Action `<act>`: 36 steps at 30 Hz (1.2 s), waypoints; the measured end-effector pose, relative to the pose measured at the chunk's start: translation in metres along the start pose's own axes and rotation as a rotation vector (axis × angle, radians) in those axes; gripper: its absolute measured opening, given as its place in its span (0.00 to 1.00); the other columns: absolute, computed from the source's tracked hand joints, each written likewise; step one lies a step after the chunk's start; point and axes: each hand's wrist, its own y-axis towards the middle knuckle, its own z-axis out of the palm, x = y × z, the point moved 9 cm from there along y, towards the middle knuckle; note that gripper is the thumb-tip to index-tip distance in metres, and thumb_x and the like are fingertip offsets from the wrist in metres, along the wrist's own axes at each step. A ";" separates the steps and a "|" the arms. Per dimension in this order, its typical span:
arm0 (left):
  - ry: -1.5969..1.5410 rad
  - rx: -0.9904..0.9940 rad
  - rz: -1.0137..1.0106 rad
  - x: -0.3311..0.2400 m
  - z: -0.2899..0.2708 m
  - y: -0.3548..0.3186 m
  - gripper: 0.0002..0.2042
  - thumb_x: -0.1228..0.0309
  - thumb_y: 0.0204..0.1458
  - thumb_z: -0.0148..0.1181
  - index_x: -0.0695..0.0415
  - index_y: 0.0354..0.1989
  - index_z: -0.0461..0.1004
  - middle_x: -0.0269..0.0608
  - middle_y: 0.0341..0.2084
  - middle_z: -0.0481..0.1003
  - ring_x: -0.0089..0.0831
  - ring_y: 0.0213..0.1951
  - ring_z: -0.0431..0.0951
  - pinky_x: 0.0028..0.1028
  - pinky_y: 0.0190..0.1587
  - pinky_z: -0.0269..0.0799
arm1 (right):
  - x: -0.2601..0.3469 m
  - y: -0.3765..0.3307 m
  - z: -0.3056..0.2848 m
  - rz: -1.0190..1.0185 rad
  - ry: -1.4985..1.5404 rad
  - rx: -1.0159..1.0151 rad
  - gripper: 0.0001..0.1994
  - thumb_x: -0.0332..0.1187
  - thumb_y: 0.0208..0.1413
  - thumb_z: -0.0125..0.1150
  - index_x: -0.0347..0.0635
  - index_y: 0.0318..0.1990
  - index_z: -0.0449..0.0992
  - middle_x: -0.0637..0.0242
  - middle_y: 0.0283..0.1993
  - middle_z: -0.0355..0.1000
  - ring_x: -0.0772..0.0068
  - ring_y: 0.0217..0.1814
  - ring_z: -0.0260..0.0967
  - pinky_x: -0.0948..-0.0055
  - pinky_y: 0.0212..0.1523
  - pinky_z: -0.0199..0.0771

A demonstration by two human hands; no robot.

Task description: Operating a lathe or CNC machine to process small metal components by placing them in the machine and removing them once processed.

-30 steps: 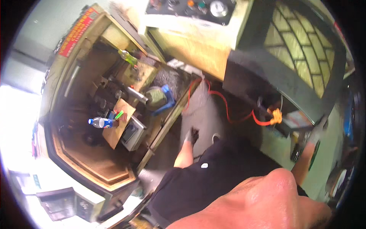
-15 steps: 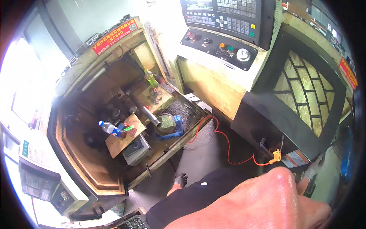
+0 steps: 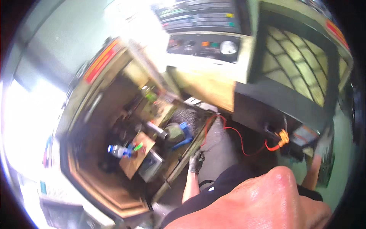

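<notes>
Long metal sill [image 3: 176, 172] at the front of the open machine is the thing being touched. It is a thin, straight strip. Its long way runs on a slant, from low on the left side of the picture up toward the right. The left hand [image 3: 196, 162], in a dark glove, lies on the sill about halfway along. The fingers look bent over the edge, but the picture is blurry, so I cannot tell if they squeeze it or just rest there. To lean there well, I think the palm should sit flat on the strip, with the fingers kept on the outer side (the inside looks full of hard, sharp parts). The right hand [image 3: 323, 149] is well apart from the sill, far to the right by a dark box, and it is too smeared to tell if it is open or closed. Just inside the sill sit a flat wooden board [image 3: 133, 162] and a clear plastic bottle with a blue cap [image 3: 118, 151]. A thin orange-red cable [image 3: 244, 147] curls on the floor on the outer side of the sill.
</notes>
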 end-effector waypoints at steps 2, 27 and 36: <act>0.008 -0.027 -0.023 -0.013 0.056 0.013 0.11 0.69 0.56 0.56 0.56 0.47 0.71 0.33 0.27 0.72 0.20 0.23 0.66 0.21 0.25 0.62 | -0.114 0.051 -0.011 -0.236 -0.709 0.052 0.22 0.39 0.66 0.39 0.41 0.64 0.60 0.50 0.67 0.57 0.53 0.66 0.58 0.63 0.63 0.60; 0.453 0.501 0.580 -0.072 0.398 -0.006 0.11 0.70 0.61 0.49 0.63 0.47 0.69 0.30 0.19 0.65 0.14 0.18 0.60 0.17 0.20 0.53 | 0.160 -0.134 0.160 -0.487 0.280 0.400 0.32 0.31 0.60 0.51 0.33 0.68 0.44 0.42 0.67 0.50 0.48 0.69 0.52 0.61 0.67 0.52; 0.651 0.504 0.888 -0.051 0.485 0.018 0.13 0.72 0.60 0.51 0.68 0.49 0.69 0.36 0.20 0.69 0.19 0.19 0.65 0.20 0.22 0.60 | 0.176 -0.123 0.221 -0.476 0.674 0.809 0.30 0.28 0.55 0.57 0.33 0.64 0.54 0.45 0.59 0.64 0.49 0.61 0.64 0.60 0.60 0.63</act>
